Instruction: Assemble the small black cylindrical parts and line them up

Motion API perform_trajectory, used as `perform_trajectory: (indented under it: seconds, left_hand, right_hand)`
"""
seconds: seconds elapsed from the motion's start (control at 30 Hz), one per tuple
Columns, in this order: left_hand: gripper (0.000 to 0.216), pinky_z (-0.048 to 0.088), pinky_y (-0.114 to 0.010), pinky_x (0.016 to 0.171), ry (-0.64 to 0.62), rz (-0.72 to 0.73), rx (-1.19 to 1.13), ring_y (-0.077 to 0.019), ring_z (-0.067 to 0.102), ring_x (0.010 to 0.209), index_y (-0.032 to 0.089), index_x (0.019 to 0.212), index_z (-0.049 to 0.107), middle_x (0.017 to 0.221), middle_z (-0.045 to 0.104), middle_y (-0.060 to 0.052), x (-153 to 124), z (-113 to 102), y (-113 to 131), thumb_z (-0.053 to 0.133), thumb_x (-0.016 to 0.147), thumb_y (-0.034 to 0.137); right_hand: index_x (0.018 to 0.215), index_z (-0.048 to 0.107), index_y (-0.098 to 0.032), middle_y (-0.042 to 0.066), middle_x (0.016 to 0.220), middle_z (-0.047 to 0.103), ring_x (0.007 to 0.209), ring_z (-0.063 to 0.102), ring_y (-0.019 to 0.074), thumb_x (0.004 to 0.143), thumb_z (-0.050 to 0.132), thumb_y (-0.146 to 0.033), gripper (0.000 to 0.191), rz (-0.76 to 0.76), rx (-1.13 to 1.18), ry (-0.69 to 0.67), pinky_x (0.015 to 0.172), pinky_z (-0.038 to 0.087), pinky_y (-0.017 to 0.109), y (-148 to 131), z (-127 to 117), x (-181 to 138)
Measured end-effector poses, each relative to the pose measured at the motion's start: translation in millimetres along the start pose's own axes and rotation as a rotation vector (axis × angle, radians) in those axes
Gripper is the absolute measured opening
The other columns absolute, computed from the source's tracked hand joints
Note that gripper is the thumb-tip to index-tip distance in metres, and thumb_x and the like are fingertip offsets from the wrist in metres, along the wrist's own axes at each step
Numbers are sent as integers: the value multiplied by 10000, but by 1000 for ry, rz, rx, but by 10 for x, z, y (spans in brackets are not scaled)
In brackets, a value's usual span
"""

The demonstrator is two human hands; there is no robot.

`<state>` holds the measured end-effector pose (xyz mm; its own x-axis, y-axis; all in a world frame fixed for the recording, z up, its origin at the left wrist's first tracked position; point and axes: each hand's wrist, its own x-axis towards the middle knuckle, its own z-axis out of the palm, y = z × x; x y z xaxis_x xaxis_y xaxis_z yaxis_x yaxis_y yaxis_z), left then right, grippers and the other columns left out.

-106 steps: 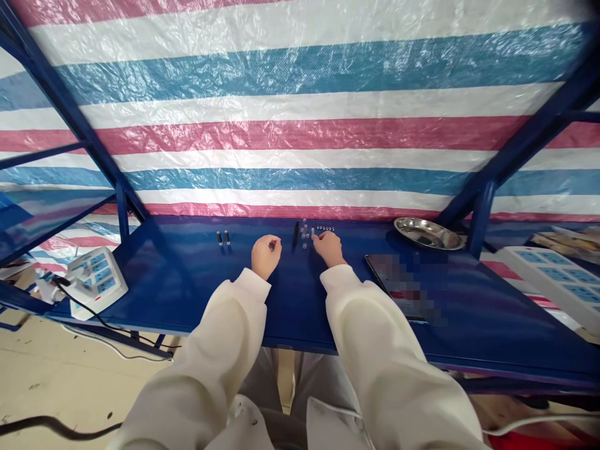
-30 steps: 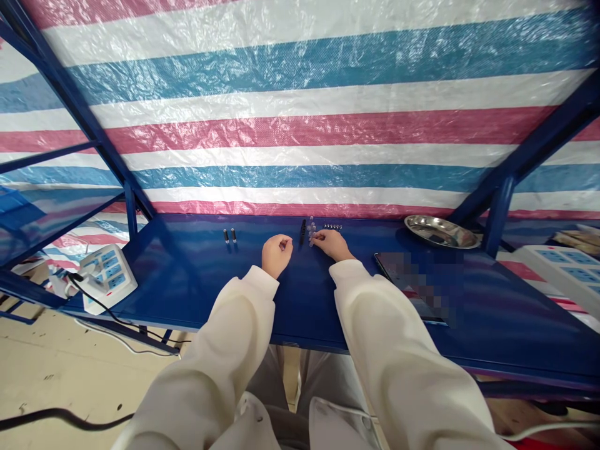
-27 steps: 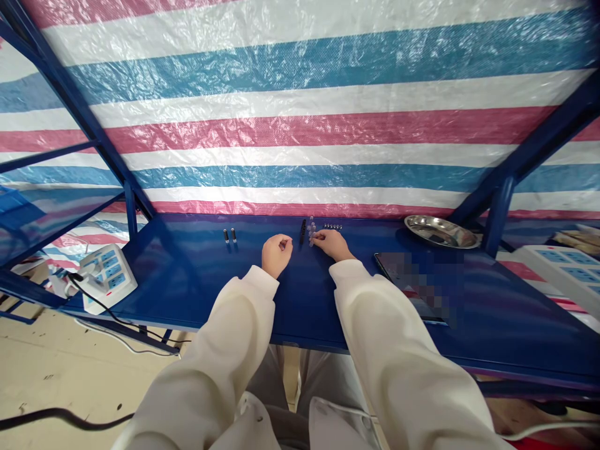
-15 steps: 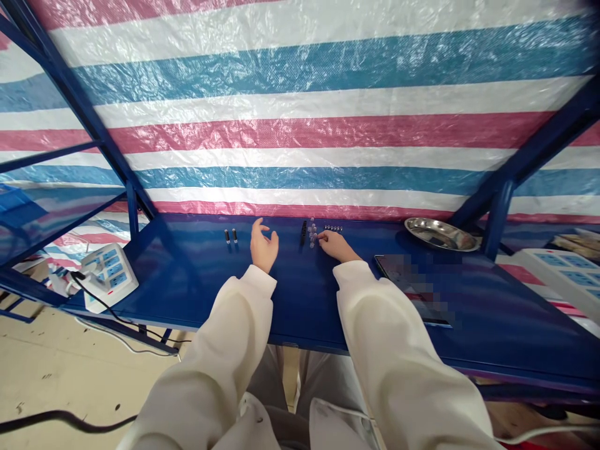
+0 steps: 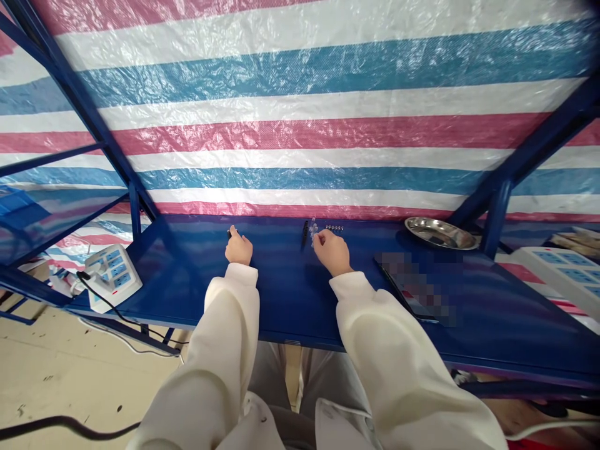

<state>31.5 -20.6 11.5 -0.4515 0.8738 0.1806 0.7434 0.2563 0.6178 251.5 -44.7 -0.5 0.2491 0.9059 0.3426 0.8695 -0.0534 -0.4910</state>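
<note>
My left hand [image 5: 238, 249] lies at the back left of the blue shelf [image 5: 281, 294], fingers curled down over the two small black cylinders [image 5: 229, 232]; only a dark end shows by my thumb. My right hand [image 5: 330, 251] rests closed beside a black stick [image 5: 305, 234], its fingertips at a cluster of small clear pieces [image 5: 313, 225]. What those fingers hold is hidden. A short row of tiny metal bits [image 5: 334, 228] lies just behind the right hand.
A steel dish [image 5: 440, 232] sits at the back right, and a dark flat device [image 5: 412, 284] lies in front of it. White power strips stand at the left end [image 5: 112, 275] and off to the right [image 5: 557, 269]. Blue frame posts [image 5: 494, 212] and a striped tarp [image 5: 300, 125] close the back.
My left hand opened, swung left from the middle of the shelf and closed over the two black cylinders. My right hand stayed by the clear pieces, pulling back slightly.
</note>
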Motion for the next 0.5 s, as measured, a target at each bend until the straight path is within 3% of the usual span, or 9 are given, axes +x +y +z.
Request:
perform_trajectory:
  seconds: [0.27,0.4,0.5]
  left_hand:
    - [483,427,-400,758,18,13,17,-332,630,925,128,1327,385,1033,639,-214,54,102,-45,439,853,205]
    - [301,429,-369,726,46,3,-5,-298,639,879,168,1160,504,949,652,-179,106,158,-88,424,872,205]
    - [190,427,-333,699,35,2,-155,-254,637,823,177,1030,549,850,652,-133,156,195,-108,478,854,195]
  right_hand:
    - [768,609,-194,41,656,645,602,579,171,841,452,-295,200,-106,71,1,550,312,249,20,61,-38]
    - [761,599,-200,36,657,645,602,576,169,840,460,-294,185,-86,80,9,551,306,245,34,83,-35]
    - [745,586,-200,32,635,632,585,568,170,839,458,-303,189,-95,95,31,550,304,247,37,83,-30]
